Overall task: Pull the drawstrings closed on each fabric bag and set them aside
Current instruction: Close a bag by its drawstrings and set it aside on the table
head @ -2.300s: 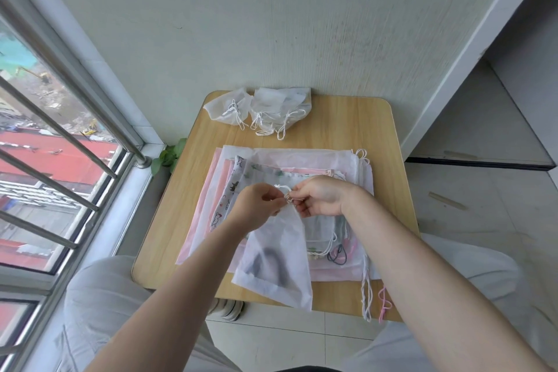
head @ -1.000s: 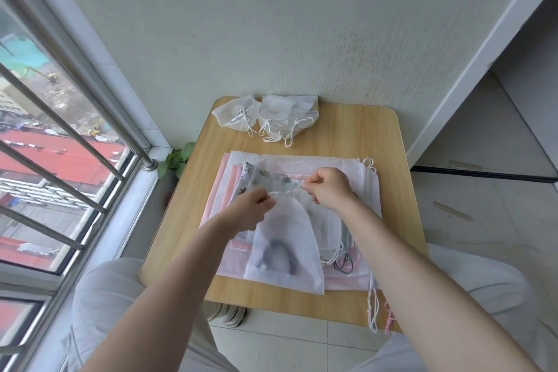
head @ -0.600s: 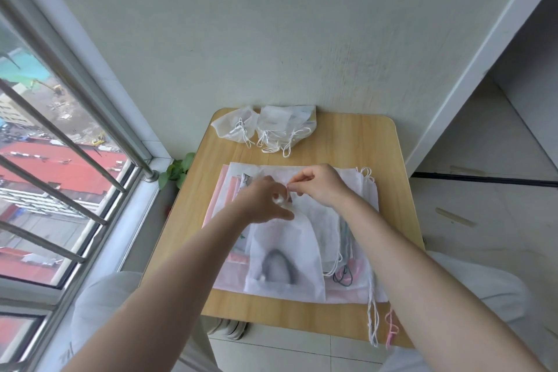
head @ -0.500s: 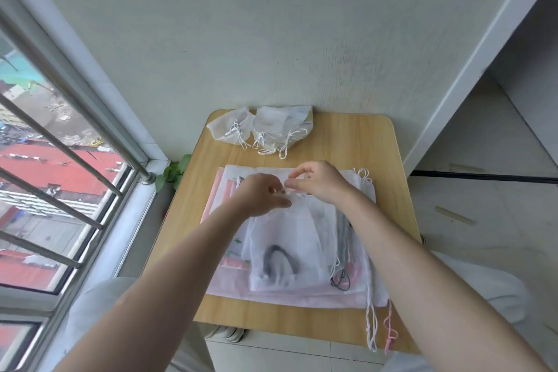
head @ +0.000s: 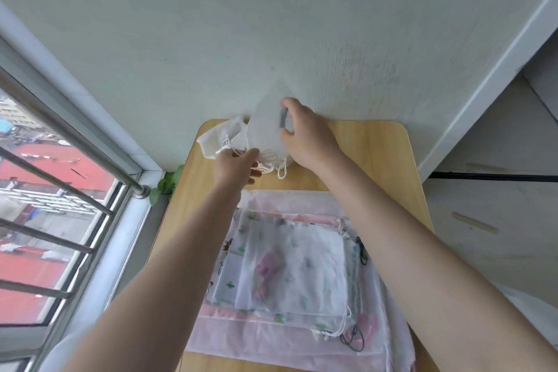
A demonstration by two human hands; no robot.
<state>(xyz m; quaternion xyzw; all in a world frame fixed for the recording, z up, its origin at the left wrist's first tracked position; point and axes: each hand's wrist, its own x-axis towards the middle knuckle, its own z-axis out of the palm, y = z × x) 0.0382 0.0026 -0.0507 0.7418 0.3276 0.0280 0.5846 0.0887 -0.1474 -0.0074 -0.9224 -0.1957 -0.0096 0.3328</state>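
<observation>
Since 0.5 s ago you carried the white bag (head: 265, 130) to the bench's (head: 368, 154) far edge; right hand (head: 305, 136) holds its body, left hand (head: 238, 164) pinches its drawstrings (head: 271, 161), joining finished bags (head: 219, 137).

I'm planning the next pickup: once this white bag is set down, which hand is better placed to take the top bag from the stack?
Probably the left hand: it sits nearer the stack and only pinches drawstrings, while the right hand grips the white bag against the wall.
</observation>
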